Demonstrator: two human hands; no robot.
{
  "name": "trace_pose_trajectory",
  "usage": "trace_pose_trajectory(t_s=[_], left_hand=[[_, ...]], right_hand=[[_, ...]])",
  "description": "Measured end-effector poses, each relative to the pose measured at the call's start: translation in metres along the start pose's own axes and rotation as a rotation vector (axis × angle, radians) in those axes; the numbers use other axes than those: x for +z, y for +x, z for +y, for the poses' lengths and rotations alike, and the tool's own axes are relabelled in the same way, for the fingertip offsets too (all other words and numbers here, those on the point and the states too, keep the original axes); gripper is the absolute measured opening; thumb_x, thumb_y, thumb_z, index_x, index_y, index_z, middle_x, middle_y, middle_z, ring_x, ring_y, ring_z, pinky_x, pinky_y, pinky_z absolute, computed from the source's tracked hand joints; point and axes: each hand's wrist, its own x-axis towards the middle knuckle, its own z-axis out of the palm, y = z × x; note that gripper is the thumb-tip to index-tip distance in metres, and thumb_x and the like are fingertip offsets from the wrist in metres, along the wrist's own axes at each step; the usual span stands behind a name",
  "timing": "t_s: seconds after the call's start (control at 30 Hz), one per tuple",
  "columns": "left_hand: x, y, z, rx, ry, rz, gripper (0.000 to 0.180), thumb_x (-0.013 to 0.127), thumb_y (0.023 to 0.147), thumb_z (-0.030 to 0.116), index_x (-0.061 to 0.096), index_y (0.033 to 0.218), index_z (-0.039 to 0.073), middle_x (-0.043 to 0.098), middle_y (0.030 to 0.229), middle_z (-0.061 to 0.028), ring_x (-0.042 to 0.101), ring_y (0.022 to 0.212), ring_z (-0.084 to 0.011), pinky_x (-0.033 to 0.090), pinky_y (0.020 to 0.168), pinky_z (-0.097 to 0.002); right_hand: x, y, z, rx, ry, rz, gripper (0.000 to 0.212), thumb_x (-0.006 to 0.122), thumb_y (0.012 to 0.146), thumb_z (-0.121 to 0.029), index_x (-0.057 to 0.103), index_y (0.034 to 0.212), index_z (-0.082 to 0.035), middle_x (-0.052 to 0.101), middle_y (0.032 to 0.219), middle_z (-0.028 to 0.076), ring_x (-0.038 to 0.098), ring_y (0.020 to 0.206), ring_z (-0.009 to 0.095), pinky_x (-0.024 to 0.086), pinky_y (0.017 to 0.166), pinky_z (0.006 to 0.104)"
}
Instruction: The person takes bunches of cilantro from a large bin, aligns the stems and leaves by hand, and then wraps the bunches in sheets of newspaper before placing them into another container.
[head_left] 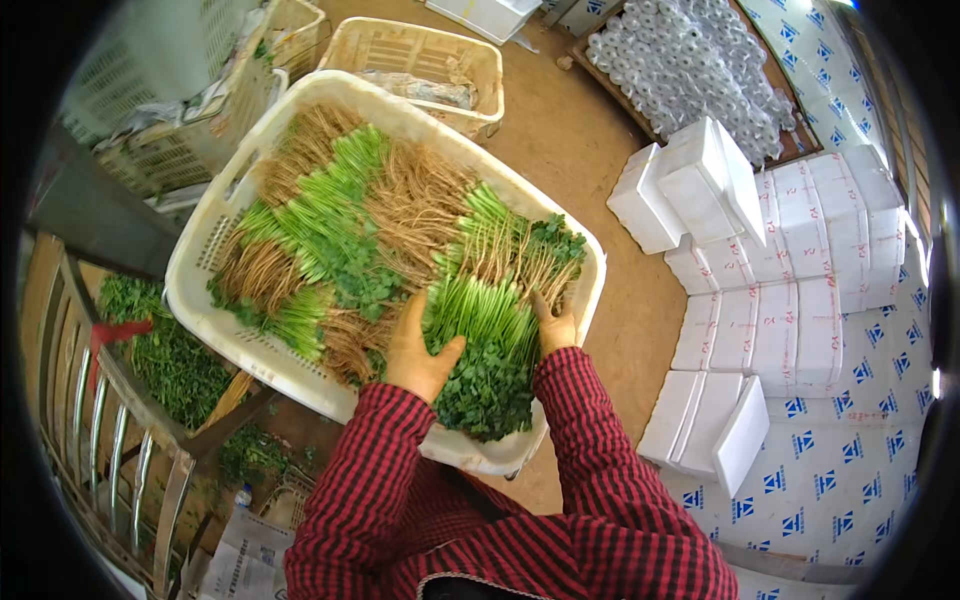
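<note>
The leafy green bundle (482, 335) is lying at five o'clock in the pale crate (285, 374), its long axis running from stems at twelve to leaves spilling toward six, right between my hands! My left hand (416, 358) is flanking it at nine o'clock, thumb and fingers spreading wide, while my right hand (556, 330) is sitting close in near three, its grip partly hidden, so I'm not able to tell how far those fingers are closing. Neither is lying nearer: both are touching its edges.

Basket (430, 130) floor hidden under herb bunches (350, 215); white box (490, 14) cut by top edge.
</note>
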Motion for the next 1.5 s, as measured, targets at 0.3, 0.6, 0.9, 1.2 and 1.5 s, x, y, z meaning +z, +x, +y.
trace_pose_trajectory(t_s=[0.3, 0.6, 0.9, 1.2, 1.5], left_hand=[[0.076, 0.056, -0.011, -0.319, -0.068, 0.018, 0.092, 0.086, 0.083, 0.017, 0.033, 0.157, 0.004, 0.049, 0.144, -0.0214, 0.053, 0.130, -0.0343, 0.046, 0.112, -0.0490], [0.069, 0.087, 0.008, -0.028, 0.479, -0.253, 0.074, 0.085, 0.084, 0.024, 0.050, 0.144, -0.003, 0.054, 0.134, -0.0263, 0.055, 0.126, -0.0390, 0.047, 0.110, -0.0469], [0.082, 0.074, 0.013, 0.022, 0.294, -0.407, 0.105, 0.089, 0.078, 0.037, 0.031, 0.157, -0.002, 0.053, 0.142, -0.0267, 0.053, 0.132, -0.0385, 0.048, 0.111, -0.0445], [0.078, 0.111, 0.013, -0.185, -0.062, -0.606, 0.108, 0.090, 0.079, 0.034, 0.027, 0.159, -0.002, 0.039, 0.159, -0.0257, 0.041, 0.146, -0.0363, 0.038, 0.120, -0.0461], [0.077, 0.051, 0.011, 0.227, -0.002, -0.675, 0.095, 0.089, 0.076, 0.028, 0.041, 0.155, 0.008, 0.042, 0.152, -0.0233, 0.040, 0.143, -0.0407, 0.034, 0.121, -0.0471]], right_hand=[[-0.004, -0.028, -0.019, -0.254, 0.281, -0.343, 0.076, 0.075, 0.093, -0.045, 0.048, 0.144, 0.004, 0.066, 0.129, 0.021, 0.062, 0.123, 0.031, 0.050, 0.104, 0.0394], [-0.029, -0.033, -0.065, -0.537, -0.601, -0.108, 0.072, 0.071, 0.090, -0.056, 0.061, 0.137, -0.002, 0.057, 0.138, 0.030, 0.059, 0.122, 0.045, 0.050, 0.104, 0.0475], [-0.031, -0.063, -0.006, -0.386, 0.481, -0.245, 0.102, 0.079, 0.091, -0.028, 0.012, 0.164, -0.002, 0.039, 0.157, 0.021, 0.045, 0.142, 0.030, 0.041, 0.116, 0.0419], [-0.014, -0.022, -0.029, 0.059, 0.253, -0.140, 0.119, 0.071, 0.087, -0.063, 0.010, 0.162, 0.007, 0.033, 0.160, 0.033, 0.036, 0.148, 0.040, 0.035, 0.119, 0.0412], [-0.061, -0.100, 0.002, -0.202, 0.939, -0.664, 0.121, 0.088, 0.083, -0.040, 0.007, 0.166, -0.009, 0.038, 0.159, 0.012, 0.038, 0.146, 0.026, 0.034, 0.120, 0.0413]])
